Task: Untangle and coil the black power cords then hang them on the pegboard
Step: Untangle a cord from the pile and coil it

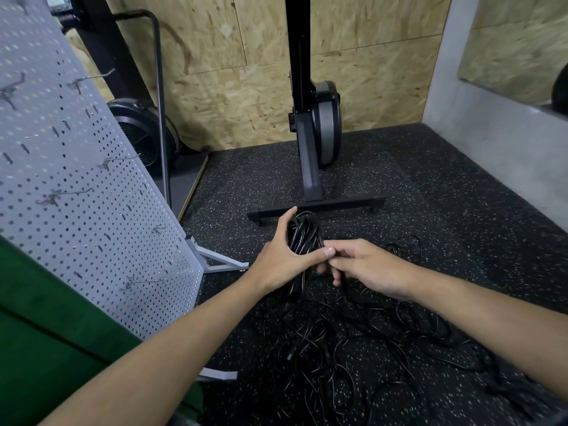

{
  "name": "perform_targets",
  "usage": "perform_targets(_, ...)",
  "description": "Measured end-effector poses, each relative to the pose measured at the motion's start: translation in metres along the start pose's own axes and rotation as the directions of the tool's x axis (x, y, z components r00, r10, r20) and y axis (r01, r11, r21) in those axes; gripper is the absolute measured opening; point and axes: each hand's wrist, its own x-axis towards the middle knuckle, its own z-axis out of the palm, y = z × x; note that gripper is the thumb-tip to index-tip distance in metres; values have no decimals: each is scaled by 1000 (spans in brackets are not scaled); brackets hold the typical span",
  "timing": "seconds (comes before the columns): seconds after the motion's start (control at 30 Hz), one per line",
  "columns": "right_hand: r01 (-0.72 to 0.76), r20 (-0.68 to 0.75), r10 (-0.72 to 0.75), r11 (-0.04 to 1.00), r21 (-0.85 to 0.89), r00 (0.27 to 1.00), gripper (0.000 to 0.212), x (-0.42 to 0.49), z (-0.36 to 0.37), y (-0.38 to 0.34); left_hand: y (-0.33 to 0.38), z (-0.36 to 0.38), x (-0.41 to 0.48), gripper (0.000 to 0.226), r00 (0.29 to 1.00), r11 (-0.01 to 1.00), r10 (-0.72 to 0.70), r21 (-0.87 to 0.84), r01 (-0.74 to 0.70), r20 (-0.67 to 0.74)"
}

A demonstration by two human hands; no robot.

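My left hand [284, 256] grips a coiled bundle of black power cord [302, 233], fingers wrapped round it and thumb across the front. Just to its right, my right hand [365, 267] has its fingers curled on a strand of the same cord, close to the left thumb. Below both hands a tangled heap of black cords [353, 342] spreads over the speckled floor. The grey pegboard [76, 186] stands tilted on the left, with several bare metal hooks [144, 281] sticking out of it.
An upright black exercise machine [310, 149] with a T-shaped base [316, 207] stands just beyond the hands. A fan wheel [141, 136] sits behind the pegboard. The pegboard's grey foot [218, 262] juts onto the floor. A green surface [46, 333] fills the lower left.
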Motion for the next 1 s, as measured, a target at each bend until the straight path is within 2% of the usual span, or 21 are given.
perform_targets(0.07,22,-20,-20,993,114,1000,29,-3,1,-3,1,0,2,115,1000,1000,-10,-18,10,3)
perform_targets(0.13,-13,-42,23,976,218,999,38,-4,0,-4,0,0,3,116,1000,999,-22,-45,23,22)
perform_targets(0.2,-33,-69,49,974,222,996,28,-4,-1,-4,-1,2,3,114,998,998,-36,-59,38,45)
perform_targets(0.3,0,-119,33,963,270,992,9,-5,-1,-4,0,8,1,96,997,994,-47,-93,53,66)
perform_targets(0.43,57,-226,41,910,411,973,22,-4,3,-9,9,6,-1,86,997,987,-49,-153,58,62)
perform_targets(0.57,14,-178,72,899,438,981,29,-1,6,-9,12,6,-2,81,995,985,-63,-153,75,81)
perform_targets(0.7,-39,-85,89,884,467,992,43,1,13,-6,14,6,1,71,998,989,-70,-134,69,0)
perform_targets(0.8,-114,-26,139,893,435,990,55,3,15,-2,15,4,4,59,995,979,-79,-195,67,-58)
perform_targets(0.87,-170,73,154,925,341,985,56,4,12,6,16,1,4,50,994,969,-85,-239,65,-74)
perform_targets(0.93,-187,165,168,977,106,972,46,4,10,14,19,0,1,42,997,964,-66,-262,51,-47)
perform_targets(1.0,-143,237,176,978,-150,955,34,4,11,24,24,-5,-1,33,998,950,-50,-309,39,-27)
